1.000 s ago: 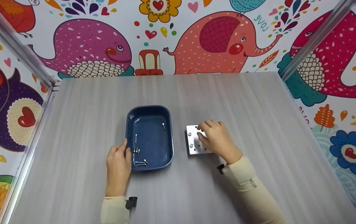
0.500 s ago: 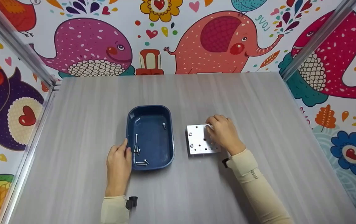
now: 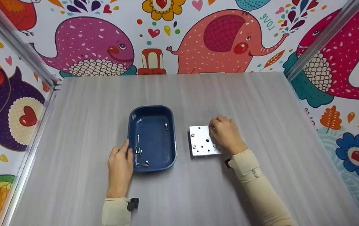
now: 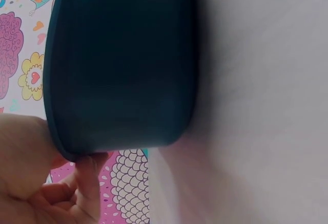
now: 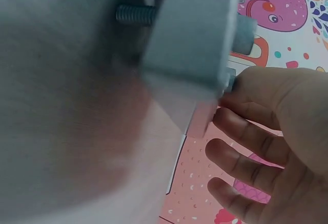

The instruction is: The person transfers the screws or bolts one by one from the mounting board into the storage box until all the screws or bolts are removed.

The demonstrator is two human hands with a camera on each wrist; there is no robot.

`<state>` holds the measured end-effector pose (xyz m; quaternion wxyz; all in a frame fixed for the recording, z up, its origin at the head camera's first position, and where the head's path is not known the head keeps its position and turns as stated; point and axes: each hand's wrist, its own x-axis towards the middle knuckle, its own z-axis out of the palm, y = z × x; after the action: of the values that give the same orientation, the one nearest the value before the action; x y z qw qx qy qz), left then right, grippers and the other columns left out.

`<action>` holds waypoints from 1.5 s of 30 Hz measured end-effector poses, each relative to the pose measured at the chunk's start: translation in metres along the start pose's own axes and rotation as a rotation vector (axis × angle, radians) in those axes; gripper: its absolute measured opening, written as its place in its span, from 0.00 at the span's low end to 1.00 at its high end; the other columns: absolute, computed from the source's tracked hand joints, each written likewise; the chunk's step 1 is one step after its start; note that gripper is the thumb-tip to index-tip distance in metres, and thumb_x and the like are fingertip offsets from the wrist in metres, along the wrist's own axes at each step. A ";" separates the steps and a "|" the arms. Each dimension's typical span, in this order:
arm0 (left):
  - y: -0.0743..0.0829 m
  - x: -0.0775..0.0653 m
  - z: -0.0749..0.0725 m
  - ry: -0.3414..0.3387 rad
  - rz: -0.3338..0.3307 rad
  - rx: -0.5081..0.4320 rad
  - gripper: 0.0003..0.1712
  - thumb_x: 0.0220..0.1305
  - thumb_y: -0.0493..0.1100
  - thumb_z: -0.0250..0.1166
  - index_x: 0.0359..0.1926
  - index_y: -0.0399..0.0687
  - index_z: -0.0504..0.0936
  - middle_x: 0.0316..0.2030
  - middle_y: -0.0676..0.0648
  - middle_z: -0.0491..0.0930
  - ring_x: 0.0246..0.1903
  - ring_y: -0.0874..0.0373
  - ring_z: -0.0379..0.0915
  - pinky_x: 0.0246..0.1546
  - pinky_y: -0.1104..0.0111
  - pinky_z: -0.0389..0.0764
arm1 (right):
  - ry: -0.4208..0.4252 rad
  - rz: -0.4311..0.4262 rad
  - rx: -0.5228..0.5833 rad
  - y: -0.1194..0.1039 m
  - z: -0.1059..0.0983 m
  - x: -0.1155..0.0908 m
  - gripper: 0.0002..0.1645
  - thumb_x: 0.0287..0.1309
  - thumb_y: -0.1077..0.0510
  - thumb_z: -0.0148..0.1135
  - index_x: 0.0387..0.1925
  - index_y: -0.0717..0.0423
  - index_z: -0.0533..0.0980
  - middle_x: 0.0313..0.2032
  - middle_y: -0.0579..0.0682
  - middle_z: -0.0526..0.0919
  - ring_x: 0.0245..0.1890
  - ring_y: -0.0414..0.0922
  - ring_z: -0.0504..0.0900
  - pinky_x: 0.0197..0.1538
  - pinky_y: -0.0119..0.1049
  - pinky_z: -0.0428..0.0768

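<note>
My left hand [image 3: 120,164] pinches the left rim of a dark blue tray [image 3: 131,125]; in the left wrist view, the thumb and fingers [image 4: 87,188] hold that edge. To the right, a silver metal block [image 3: 202,138] with drilled holes sits on the table. Several screws stand in it, and one threaded end [image 5: 136,15] pokes out beneath. At the block's far right corner, my right hand [image 3: 228,133] pinches a screw head [image 5: 230,80] between thumb and index finger. The other fingers [image 5: 241,165] are spread apart. In the head view, the hand mostly hides that screw.
Inside the tray lie several loose screws [image 3: 142,164], mostly along its left side, with a single screw [image 3: 166,126] near the far right. A grey wood-grain table [image 3: 179,194] carries everything. Metal frame posts [image 3: 320,44] and cartoon-printed walls [image 3: 154,34] enclose it.
My right hand has moved right across the block to its far right corner, uncovering more of its top and a screw there. The left hand and tray have stayed in place.
</note>
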<state>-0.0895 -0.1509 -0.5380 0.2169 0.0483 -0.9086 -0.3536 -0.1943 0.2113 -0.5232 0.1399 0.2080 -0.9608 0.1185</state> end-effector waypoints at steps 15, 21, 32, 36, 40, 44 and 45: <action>0.001 0.000 0.000 -0.002 -0.003 0.002 0.19 0.65 0.28 0.64 0.57 0.27 0.80 0.38 0.31 0.79 0.40 0.38 0.78 0.43 0.50 0.80 | -0.013 0.010 -0.029 -0.003 0.001 0.000 0.02 0.61 0.64 0.68 0.34 0.61 0.83 0.31 0.54 0.80 0.33 0.55 0.80 0.36 0.54 0.77; 0.002 -0.002 0.000 0.005 0.005 0.007 0.19 0.64 0.28 0.65 0.56 0.27 0.80 0.37 0.32 0.78 0.38 0.39 0.78 0.41 0.51 0.81 | 0.023 -0.013 -0.050 -0.004 -0.001 0.000 0.03 0.61 0.65 0.68 0.33 0.62 0.82 0.31 0.54 0.80 0.33 0.55 0.80 0.35 0.53 0.77; 0.000 -0.001 0.001 0.006 0.018 0.004 0.19 0.65 0.28 0.65 0.56 0.27 0.80 0.37 0.31 0.79 0.39 0.38 0.78 0.42 0.51 0.81 | 0.051 -0.033 -0.050 -0.007 -0.019 0.002 0.02 0.60 0.65 0.67 0.35 0.62 0.81 0.33 0.55 0.81 0.34 0.55 0.80 0.37 0.52 0.78; 0.001 -0.001 0.000 0.002 0.013 0.005 0.19 0.65 0.28 0.65 0.56 0.27 0.80 0.38 0.31 0.79 0.39 0.38 0.78 0.42 0.51 0.81 | 0.054 -0.032 -0.045 -0.009 -0.024 0.003 0.02 0.61 0.65 0.66 0.36 0.61 0.82 0.34 0.55 0.81 0.34 0.55 0.80 0.37 0.52 0.77; 0.001 -0.001 0.000 0.003 0.010 0.007 0.19 0.64 0.28 0.65 0.56 0.27 0.80 0.38 0.31 0.79 0.39 0.37 0.78 0.43 0.50 0.81 | 0.075 -0.048 -0.038 -0.013 -0.028 0.002 0.03 0.60 0.66 0.68 0.36 0.61 0.81 0.34 0.54 0.81 0.34 0.54 0.79 0.37 0.51 0.77; 0.001 -0.001 0.000 0.005 0.013 0.009 0.19 0.64 0.28 0.65 0.56 0.27 0.80 0.38 0.31 0.79 0.40 0.37 0.78 0.43 0.50 0.81 | 0.137 -0.107 -0.030 -0.021 -0.029 0.002 0.03 0.57 0.67 0.69 0.34 0.59 0.81 0.32 0.53 0.80 0.32 0.54 0.80 0.34 0.51 0.77; 0.001 -0.001 0.000 0.005 0.014 0.009 0.19 0.64 0.27 0.65 0.56 0.27 0.80 0.38 0.31 0.79 0.39 0.37 0.79 0.42 0.50 0.81 | 0.152 -0.123 -0.024 -0.023 -0.029 0.003 0.03 0.57 0.67 0.69 0.33 0.59 0.81 0.32 0.53 0.80 0.32 0.54 0.80 0.34 0.51 0.78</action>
<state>-0.0888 -0.1494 -0.5374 0.2215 0.0438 -0.9099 -0.3479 -0.1800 0.1979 -0.4909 0.2219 0.2552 -0.9342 0.1138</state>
